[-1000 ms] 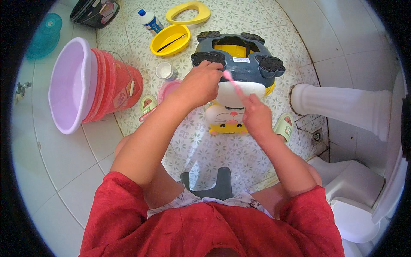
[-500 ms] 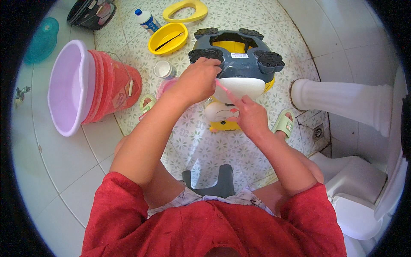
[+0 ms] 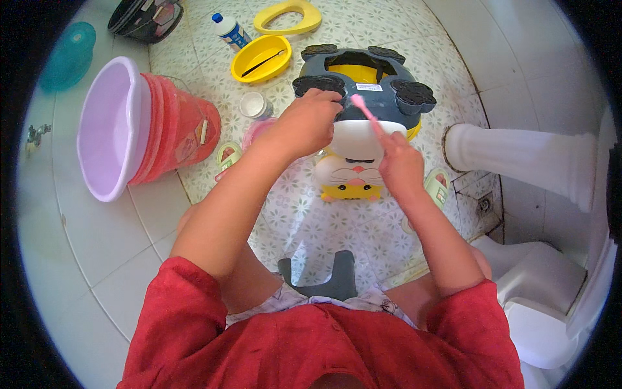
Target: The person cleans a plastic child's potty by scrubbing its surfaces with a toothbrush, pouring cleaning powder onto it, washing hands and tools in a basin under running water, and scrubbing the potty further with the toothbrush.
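Observation:
A dark grey and yellow child's potty [image 3: 389,106] lies upside down on the floor in front of me, with black rounded feet and a cartoon animal face toward me. My left hand [image 3: 310,122] is closed on its near left foot. My right hand [image 3: 400,165] grips a pink toothbrush [image 3: 368,113] by the handle. The brush head is up at the potty's grey underside, close to a white label; whether the bristles touch it I cannot tell. Part of the near left foot is hidden under my left fingers.
Left stand a red bucket [image 3: 184,129] with a lilac basin [image 3: 107,129]. A white jar [image 3: 254,105], pink bowl [image 3: 258,131], yellow basin [image 3: 259,48] with a black brush, bottle [image 3: 230,32] and yellow seat ring [image 3: 287,8] are beyond. A white pedestal [image 3: 518,159] stands right.
My right hand has moved up and right, and the toothbrush now points up-left at the grey underside, above the white front panel. My left hand keeps its hold on the potty.

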Available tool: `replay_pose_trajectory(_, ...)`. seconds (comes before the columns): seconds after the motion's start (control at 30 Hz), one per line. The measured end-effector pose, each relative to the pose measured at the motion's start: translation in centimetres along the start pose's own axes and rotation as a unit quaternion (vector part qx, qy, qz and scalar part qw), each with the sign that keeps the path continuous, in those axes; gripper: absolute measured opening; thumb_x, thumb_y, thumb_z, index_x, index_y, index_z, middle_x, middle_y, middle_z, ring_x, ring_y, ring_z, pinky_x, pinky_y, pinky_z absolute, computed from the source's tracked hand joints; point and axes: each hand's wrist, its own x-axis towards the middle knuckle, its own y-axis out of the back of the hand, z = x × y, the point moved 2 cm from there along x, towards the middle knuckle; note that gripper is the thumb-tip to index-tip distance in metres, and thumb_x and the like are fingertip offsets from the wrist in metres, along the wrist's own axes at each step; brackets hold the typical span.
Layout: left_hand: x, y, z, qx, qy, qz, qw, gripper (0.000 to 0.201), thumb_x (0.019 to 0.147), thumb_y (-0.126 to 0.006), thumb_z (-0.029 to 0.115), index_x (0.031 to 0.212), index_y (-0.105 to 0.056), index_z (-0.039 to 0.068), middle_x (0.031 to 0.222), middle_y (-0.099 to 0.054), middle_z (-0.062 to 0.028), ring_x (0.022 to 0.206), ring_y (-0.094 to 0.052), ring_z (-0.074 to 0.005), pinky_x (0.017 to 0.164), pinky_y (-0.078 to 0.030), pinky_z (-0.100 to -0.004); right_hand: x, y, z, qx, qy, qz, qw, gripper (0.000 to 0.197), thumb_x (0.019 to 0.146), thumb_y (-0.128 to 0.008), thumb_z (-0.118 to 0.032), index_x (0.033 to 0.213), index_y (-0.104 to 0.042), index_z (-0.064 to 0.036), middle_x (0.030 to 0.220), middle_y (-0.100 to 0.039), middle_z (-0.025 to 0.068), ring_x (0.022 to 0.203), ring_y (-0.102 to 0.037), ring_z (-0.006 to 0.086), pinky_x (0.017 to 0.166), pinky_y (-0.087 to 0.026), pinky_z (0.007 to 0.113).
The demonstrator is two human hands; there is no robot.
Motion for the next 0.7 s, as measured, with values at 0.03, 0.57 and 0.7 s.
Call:
replay_pose_trajectory(0.03,0.0,0.1,0.1,0.0,0.0,0.001,1.0,0.038,0.07,-0.056,-0.003,0.107,-0.062,-0.003,0.123,-0.054,-0.0183,0.115,-0.049,-0.0344,0.099,-0.041,-0.0379,0.3,0.3,0.6,-0.01,-0.034,0.02,0.999,0.085,0.062,-0.076,-0.013,0.138,-0.04,-0.0284,0.091,-0.057,0.009,0.076,-0.063,0.0298,0.061,-0.052,0.042)
replay_pose_trajectory(0.57,0.0,0.1,0.0,0.009,0.003,-0.006,1.0,0.037,0.07,-0.056,-0.003,0.106,-0.062,-0.003,0.123,-0.054,-0.0182,0.114,-0.049,-0.0339,0.099,-0.041,-0.0388,0.1,-0.2,0.7,-0.025,-0.02,0.035,0.999,0.089,0.062,-0.077,-0.015,0.14,-0.037,-0.0262,0.087,-0.057,0.0094,0.072,-0.063,0.0297,0.06,-0.052,0.042)
replay_pose_trajectory(0.7,0.1,0.0,0.0,0.012,0.009,-0.015,1.0,0.037,0.069,-0.056,-0.003,0.106,-0.062,-0.003,0.123,-0.054,-0.0186,0.114,-0.049,-0.0344,0.099,-0.041,-0.0389,-1.4,-0.7,-1.6,0.031,0.034,0.013,0.999,0.074,0.067,-0.067,-0.007,0.136,-0.044,-0.0254,0.083,-0.056,0.0094,0.069,-0.063,0.0299,0.059,-0.051,0.042)
